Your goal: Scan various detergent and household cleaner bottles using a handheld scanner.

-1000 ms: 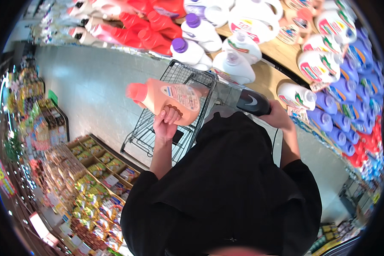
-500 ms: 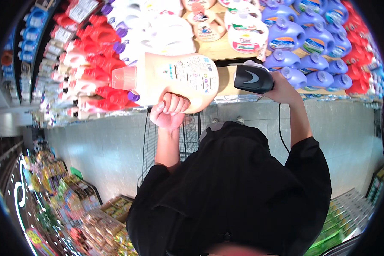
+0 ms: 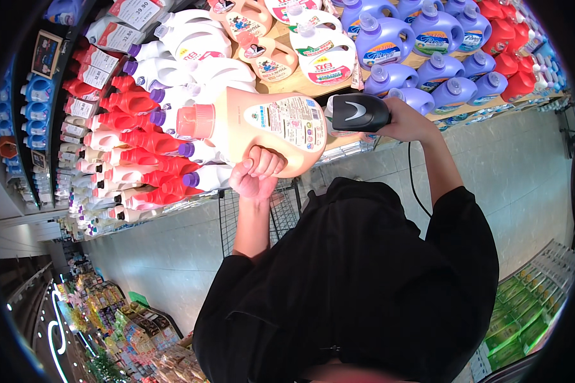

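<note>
My left hand (image 3: 258, 173) is closed round the handle of a large peach-coloured detergent jug (image 3: 236, 131) with a coral cap. The jug lies on its side in the air, cap toward the left, its printed back label facing up. My right hand (image 3: 410, 121) grips a black handheld barcode scanner (image 3: 359, 113), from which a dark cable (image 3: 413, 182) hangs. The scanner's front end is right beside the jug's base, near the label's barcode. Whether the two touch I cannot tell.
Detergent bottles stand on the shelf ahead: white jugs (image 3: 195, 39), red bottles (image 3: 137, 102), purple jugs (image 3: 380, 43) and smaller peach jugs (image 3: 271, 57). A wire shopping cart (image 3: 286, 207) stands below my left forearm. Packaged goods (image 3: 140, 325) are behind at the left, green packs (image 3: 524, 325) behind at the right.
The whole view has turned, so the shelf now slants up to the right. The scanner has come closer to the jug's base. Both hands keep their hold.
</note>
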The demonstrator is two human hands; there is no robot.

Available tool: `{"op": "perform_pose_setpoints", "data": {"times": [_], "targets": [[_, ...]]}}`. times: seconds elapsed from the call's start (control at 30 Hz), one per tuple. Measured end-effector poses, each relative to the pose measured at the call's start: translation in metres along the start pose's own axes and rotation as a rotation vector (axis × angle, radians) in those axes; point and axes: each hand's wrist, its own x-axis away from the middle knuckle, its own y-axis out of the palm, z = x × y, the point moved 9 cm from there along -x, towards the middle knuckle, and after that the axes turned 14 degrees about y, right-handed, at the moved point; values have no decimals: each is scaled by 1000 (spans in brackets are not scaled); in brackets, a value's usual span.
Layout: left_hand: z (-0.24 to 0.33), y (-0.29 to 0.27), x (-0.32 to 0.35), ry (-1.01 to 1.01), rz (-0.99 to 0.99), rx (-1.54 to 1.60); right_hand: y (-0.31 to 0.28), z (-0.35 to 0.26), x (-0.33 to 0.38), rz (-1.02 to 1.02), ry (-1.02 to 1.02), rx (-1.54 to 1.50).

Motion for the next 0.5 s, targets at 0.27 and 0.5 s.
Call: {"op": "perform_pose_setpoints", "data": {"times": [0.27, 0.5], "targets": [[-16, -56, -21, -17, 124, -90, 19, 39, 2, 70, 10, 39], [-41, -167, -63, -76, 326, -423, 39, 62, 20, -7, 176, 64]]}}
